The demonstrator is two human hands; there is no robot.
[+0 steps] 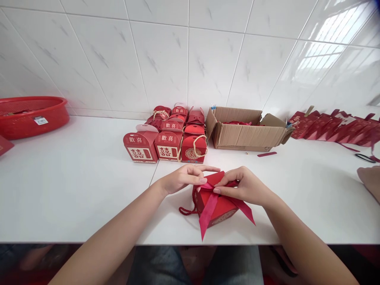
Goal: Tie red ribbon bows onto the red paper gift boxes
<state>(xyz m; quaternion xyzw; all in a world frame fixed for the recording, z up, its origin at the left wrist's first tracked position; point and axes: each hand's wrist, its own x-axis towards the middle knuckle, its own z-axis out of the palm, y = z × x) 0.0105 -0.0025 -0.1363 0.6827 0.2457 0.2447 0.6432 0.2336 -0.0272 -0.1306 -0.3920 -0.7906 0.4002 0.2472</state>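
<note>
A small red gift box [218, 208] with a gold round emblem rests near the table's front edge, turned at an angle. Across its top runs a crimson ribbon [208, 209], knotted or looped in the middle, its two tails hanging over the sides. My left hand [191, 176] pinches a ribbon loop between thumb and finger, with one finger stretched along the box's far edge. On the other side, my right hand [239, 184] grips the ribbon by the knot with thumb and fingertips. A dark red cord handle [187, 211] droops from the box's left side.
Several red candy boxes [168, 140] stand grouped behind my hands. Right of them sits an open cardboard carton [246, 134] with red items inside. A red basket [32, 116] is far left; red bags [338, 126] line the far right, near another person's hand [369, 178].
</note>
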